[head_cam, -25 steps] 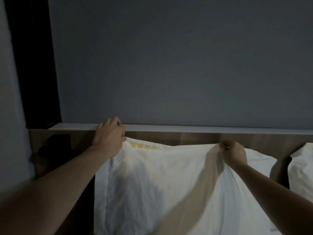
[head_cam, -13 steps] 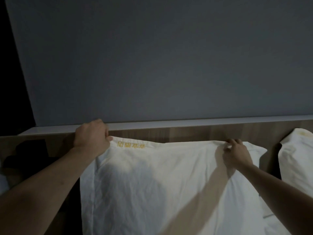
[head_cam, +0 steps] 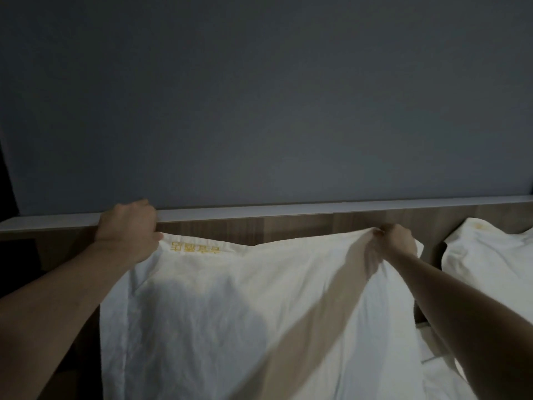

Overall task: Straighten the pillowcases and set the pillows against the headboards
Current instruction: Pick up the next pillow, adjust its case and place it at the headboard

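Against the wooden headboard (head_cam: 288, 229), I hold the white pillow (head_cam: 230, 313) by its top edge. My left hand (head_cam: 128, 229) is curled round the upper left corner, beside the yellow embroidered lettering (head_cam: 196, 247). My right hand (head_cam: 396, 239) pinches a fold of pillowcase near the upper right corner. The step in hand appears to be tensioning the case and seating the pillow upright. The next move likely calls for an even outward pull at both corners, then a release with the top edge level below the pale ledge (head_cam: 317, 210). A second pillow (head_cam: 490, 255) leans on the headboard at right. White bedding (head_cam: 432, 368) lies beneath, and a grey wall (head_cam: 259, 111) rises behind in dim light.
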